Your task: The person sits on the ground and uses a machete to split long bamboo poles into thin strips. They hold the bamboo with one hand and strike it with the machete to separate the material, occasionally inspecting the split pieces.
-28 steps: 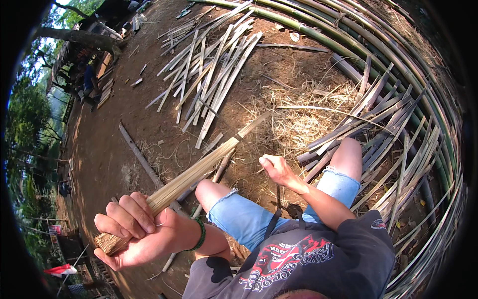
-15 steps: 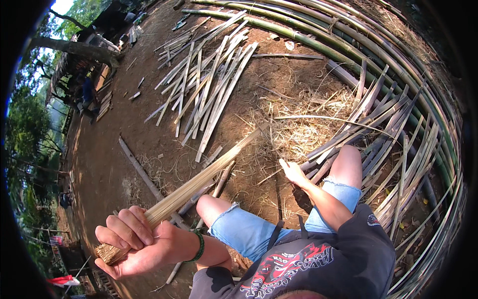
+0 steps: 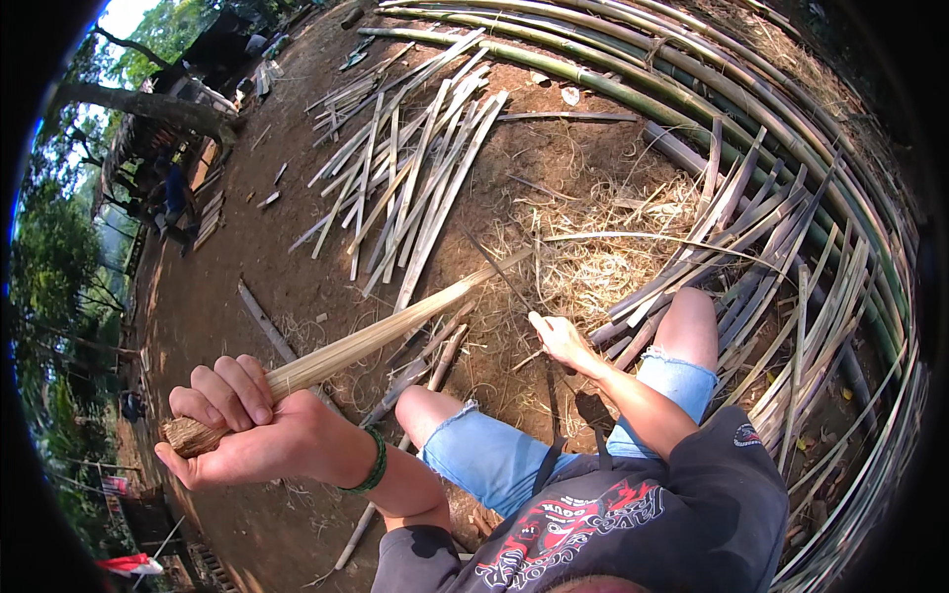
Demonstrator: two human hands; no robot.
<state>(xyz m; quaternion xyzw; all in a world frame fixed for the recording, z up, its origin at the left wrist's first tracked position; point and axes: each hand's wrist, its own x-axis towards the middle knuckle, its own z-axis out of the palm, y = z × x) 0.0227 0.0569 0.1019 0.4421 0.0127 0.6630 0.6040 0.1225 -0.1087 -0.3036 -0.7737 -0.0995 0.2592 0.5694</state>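
My left hand is wrapped round the thick, rough end of a pale split bamboo strip. The strip slants away to the right, its far tip over the ground past my knees. In my right hand, between my knees, is a knife with a long, thin dark blade; its handle is hidden in the fingers. The blade points up and left, crossing the strip near its far tip. Whether the edge touches the strip I cannot tell.
Curly shavings lie beyond my right hand. A pile of split bamboo slats lies ahead, with dark strips to the right. Long green bamboo poles curve round behind. A loose pole lies at left; a person is far left.
My left hand has moved left and away from my body, pulling the strip along. My right hand has shifted left, and the knife blade has swung left across the strip.
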